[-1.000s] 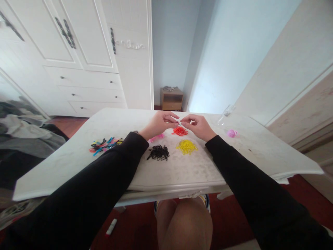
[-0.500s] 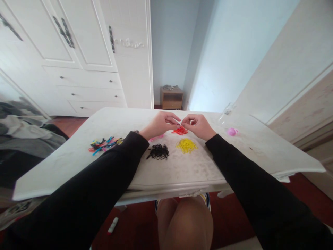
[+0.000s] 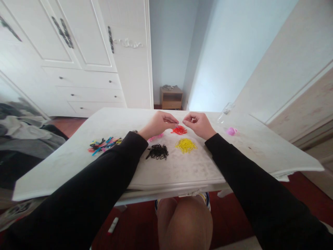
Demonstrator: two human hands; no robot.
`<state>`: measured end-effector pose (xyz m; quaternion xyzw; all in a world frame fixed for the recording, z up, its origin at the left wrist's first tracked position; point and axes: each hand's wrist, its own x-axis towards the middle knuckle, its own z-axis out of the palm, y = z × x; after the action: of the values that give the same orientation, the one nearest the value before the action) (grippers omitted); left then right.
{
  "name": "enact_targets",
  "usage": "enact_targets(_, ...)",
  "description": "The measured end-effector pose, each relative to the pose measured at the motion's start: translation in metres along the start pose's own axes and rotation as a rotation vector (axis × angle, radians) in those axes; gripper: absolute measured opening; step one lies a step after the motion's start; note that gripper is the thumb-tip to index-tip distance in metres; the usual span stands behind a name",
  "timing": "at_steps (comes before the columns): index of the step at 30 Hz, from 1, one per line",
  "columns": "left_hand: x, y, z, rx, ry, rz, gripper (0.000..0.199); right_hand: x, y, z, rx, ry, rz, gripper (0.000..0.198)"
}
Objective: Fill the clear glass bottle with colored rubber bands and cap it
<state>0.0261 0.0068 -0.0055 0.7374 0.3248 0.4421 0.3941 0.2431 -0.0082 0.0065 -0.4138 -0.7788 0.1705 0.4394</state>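
Observation:
Just beyond a small pile of red rubber bands (image 3: 179, 130), my left hand (image 3: 161, 124) and my right hand (image 3: 198, 124) face each other with fingertips a short gap apart. Both are closed in a pinch. Something very thin seems to run between the fingertips, too small to name. Closer to me lie a pile of yellow rubber bands (image 3: 185, 145) and a pile of black rubber bands (image 3: 158, 152). Pink bands (image 3: 156, 137) show partly from behind my left wrist.
The white table (image 3: 177, 172) carries a mixed heap of coloured bands (image 3: 104, 145) at left, partly behind my left sleeve. On the right are a pink item (image 3: 231, 131) and a clear container (image 3: 224, 114). A white wardrobe (image 3: 85, 38) stands beyond; a white tube (image 3: 113, 225) lies on the floor.
The fingertips of my two hands have moved slightly apart, opening a small gap above the red pile. The piles have not moved.

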Motion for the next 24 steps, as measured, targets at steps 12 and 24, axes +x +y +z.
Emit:
enact_targets(12,-0.0010,0.0025,-0.0019,0.018,0.016,-0.031,0.013,0.0010,0.0043,-0.0008,0.023,0.042,-0.007,0.019)
enact_targets(24,-0.0011,0.0029,0.0012,0.065,0.047,0.113,0.012,0.0006,0.0035,0.0017,0.034,-0.019,0.034,0.023)
